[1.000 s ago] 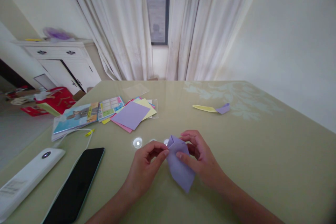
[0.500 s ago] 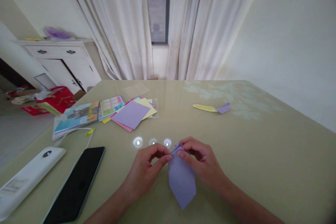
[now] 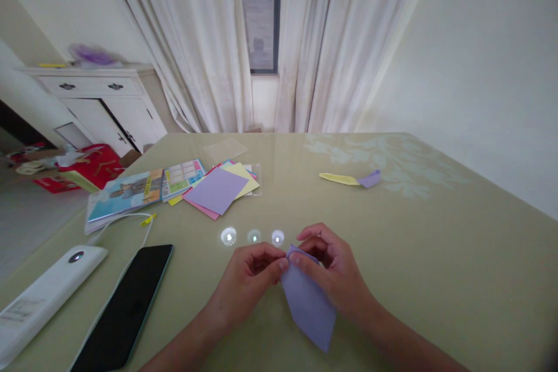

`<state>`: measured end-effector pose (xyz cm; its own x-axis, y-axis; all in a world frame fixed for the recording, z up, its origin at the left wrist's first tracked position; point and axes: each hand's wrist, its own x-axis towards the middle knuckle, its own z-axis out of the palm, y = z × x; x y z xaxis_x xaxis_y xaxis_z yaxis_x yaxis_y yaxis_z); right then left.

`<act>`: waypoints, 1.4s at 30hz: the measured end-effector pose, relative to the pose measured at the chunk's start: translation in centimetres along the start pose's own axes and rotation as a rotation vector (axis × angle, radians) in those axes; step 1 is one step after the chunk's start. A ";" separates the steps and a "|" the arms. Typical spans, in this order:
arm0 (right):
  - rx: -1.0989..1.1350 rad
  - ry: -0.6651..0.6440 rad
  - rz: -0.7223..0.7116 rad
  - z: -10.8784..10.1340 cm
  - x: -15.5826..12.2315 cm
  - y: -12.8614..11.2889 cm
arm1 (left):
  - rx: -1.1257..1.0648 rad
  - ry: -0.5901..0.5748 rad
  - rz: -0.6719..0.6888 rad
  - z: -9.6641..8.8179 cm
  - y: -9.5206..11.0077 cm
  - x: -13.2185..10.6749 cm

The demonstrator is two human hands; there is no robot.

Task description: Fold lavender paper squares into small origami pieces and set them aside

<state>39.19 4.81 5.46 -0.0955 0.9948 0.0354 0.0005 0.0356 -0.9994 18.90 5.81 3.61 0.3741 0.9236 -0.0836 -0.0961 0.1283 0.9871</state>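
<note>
A folded sheet of purple paper [image 3: 307, 302] is held just above the front middle of the table, its pointed end hanging toward me and to the right. My left hand [image 3: 246, 279] pinches its upper left corner between thumb and forefinger. On the upper right part, my right hand [image 3: 333, 270] presses with the thumb in front and fingers behind, the forefinger raised. A small flap is folded at the top edge. The fingertips behind the paper are partly hidden.
Loose coloured paper squares [image 3: 217, 190] lie beyond my left hand, beside booklets [image 3: 124, 195]. A folded yellow and purple paper piece [image 3: 349, 179] lies farther right. At the left are a black phone [image 3: 126, 308], a white device [image 3: 47, 302] and a white cable [image 3: 108, 285].
The purple paper has turned, its lower point swinging to the right. My right forefinger has lifted off the top edge. My left hand keeps its pinch at the corner.
</note>
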 end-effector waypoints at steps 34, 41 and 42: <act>0.108 0.131 0.061 -2.5 2.5 1.3 | -0.002 0.382 -0.011 -2.2 1.0 1.3; 0.088 0.240 -0.030 -2.5 2.4 1.4 | 0.026 0.326 0.009 -2.1 0.1 1.5; 0.077 0.253 -0.061 -2.5 2.4 1.2 | 0.026 0.318 0.014 -2.1 -0.1 1.4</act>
<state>41.47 7.44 4.31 0.1586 0.9836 0.0859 -0.0739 0.0985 -0.9924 17.49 7.90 3.12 0.0654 0.9924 -0.1045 -0.0741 0.1093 0.9912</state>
